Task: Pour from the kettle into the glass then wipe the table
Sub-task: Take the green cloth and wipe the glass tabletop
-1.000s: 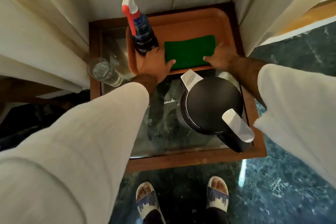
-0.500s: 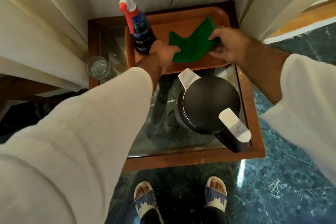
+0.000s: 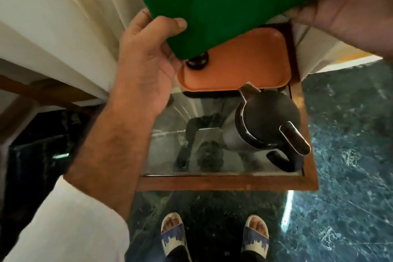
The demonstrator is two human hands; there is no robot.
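Close under your head, both hands hold the green scrub pad [image 3: 214,4] up near the camera, well above the counter [image 3: 229,183]. Your left hand [image 3: 146,49] pinches the pad's lower left corner, thumb on top, fingers underneath. Your right hand [image 3: 348,6] sits under the pad's right edge, palm toward the camera; blurred, looks like it is holding the pad, though finger closure can't be read cleanly. Pad stretched between both grips, long axis running left to right, tilted down toward the left hand.

Below, on the counter's glass top: black kettle [image 3: 268,123] upright at the right side, spout pointing away toward the orange tray [image 3: 244,66], handle toward you and to the right. Kettle lies below the right hand, so the right hand is nearer the handle; the left would have to cross over.

Beyond it, the tray is at the far end, with a dark bottle base [image 3: 197,62] showing at its left corner under the pad; the rest of the bottle is hidden.

Glass not visible, likely behind your left arm or the pad. Can't judge whether pouring is done. With the pad already up, wiping looks like the step in hand.
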